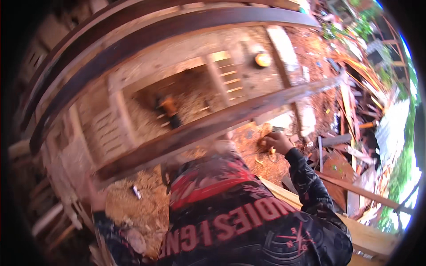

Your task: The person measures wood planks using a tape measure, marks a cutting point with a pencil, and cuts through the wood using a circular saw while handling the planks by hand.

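A long dark wooden beam (213, 124) lies slantwise in front of me, its left end near and its right end farther off. My left hand (96, 196) is by the beam's left end, blurred, so its fingers do not show clearly. To the right, my right hand (277, 142) is on the near side of the beam with its fingers curled closed. What they hold, if anything, is too small to name. A small yellow-orange piece (272, 150) shows just below it, over the reddish ground.
Beyond the beam, an orange-and-black power tool (168, 108) lies among wood shavings. A round yellow-and-black object (262, 60) rests on a board farther right. More long beams (177, 33) curve across the back. Scrap wood (350, 146) heaps at right; a small white tube (136, 192) lies near left.
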### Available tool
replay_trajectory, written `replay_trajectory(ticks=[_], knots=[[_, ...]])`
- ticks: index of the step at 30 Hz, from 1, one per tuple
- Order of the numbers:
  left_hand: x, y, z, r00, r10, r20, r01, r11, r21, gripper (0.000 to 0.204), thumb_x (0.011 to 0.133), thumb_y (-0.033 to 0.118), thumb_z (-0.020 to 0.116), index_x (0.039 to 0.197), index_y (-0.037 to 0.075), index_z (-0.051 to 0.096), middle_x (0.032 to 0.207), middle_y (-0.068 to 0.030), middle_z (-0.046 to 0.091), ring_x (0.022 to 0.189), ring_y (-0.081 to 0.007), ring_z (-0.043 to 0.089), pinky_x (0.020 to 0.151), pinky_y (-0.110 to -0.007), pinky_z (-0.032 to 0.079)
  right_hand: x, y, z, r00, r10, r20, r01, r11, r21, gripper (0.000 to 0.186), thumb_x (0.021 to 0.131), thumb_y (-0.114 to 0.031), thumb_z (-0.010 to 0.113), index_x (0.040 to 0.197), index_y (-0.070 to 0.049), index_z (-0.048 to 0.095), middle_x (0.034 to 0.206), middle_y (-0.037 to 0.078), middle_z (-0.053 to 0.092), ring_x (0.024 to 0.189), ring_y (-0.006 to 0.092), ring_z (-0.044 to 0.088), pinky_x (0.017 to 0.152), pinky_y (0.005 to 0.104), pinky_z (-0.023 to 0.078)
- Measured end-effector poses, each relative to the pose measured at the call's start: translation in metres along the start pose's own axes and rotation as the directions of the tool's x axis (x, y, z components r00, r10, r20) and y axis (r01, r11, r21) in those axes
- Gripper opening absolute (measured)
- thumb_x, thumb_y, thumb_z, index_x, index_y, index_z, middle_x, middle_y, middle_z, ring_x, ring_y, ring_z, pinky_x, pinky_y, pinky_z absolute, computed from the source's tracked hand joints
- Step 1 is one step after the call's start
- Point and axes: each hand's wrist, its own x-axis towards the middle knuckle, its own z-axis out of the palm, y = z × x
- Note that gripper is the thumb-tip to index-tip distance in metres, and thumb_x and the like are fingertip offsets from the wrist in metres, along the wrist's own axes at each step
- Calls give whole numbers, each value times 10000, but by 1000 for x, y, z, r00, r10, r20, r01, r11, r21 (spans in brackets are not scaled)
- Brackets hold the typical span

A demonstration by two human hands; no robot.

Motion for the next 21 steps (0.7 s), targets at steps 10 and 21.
replay_trajectory(ticks=[10, 21], knots=[[66, -1, 32, 943, -2, 332, 193, 818, -542, 797, 685, -24, 824, 1364, -20, 407, 1315, -155, 549, 1216, -236, 546, 1044, -369, 444, 19, -60, 156, 970, 209, 123, -172, 232, 957, 348, 966, -164, 524, 1299, -62, 529, 1188, 109, 646, 995, 227, 627, 817, 356, 508], [33, 215, -165, 865, 496, -75, -496, 868, 21, 551, 559, 256, 883, 941, -7, 586, 816, -134, 569, 758, -330, 560, 749, -474, 437, 21, -195, 129, 919, 305, -250, 312, -175, 934, 715, 905, -645, 510, 1346, -83, 467, 1391, 157, 489, 1319, 344, 409, 1094, 531, 292]])
